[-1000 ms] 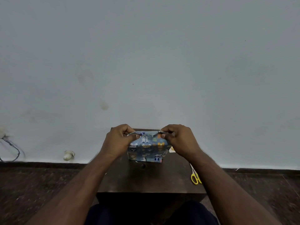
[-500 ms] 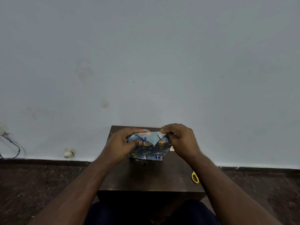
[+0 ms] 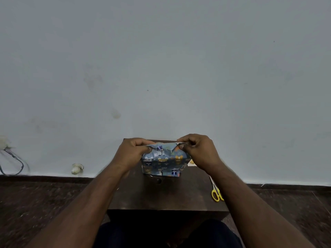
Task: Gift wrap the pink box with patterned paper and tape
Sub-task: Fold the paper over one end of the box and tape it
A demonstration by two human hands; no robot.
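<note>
The box [image 3: 163, 162] stands on a small dark wooden table [image 3: 166, 194], fully covered in blue patterned paper with bears and gifts; no pink shows. My left hand [image 3: 131, 153] pinches the paper's upper left edge between thumb and fingers. My right hand [image 3: 198, 151] pinches the folded upper right corner, where a white underside of the paper peeks out. A pale rounded thing behind the box's top may be a tape roll; I cannot tell.
Yellow-handled scissors [image 3: 216, 194] lie at the table's right edge, partly under my right forearm. A small paper scrap [image 3: 191, 162] lies right of the box. Dark floor surrounds the table; a white wall stands right behind it, with a cable [image 3: 16, 163] at far left.
My left hand rose from the box's front left face back up to the top edge. The flap between my hands now stands up again. My right hand barely moved.
</note>
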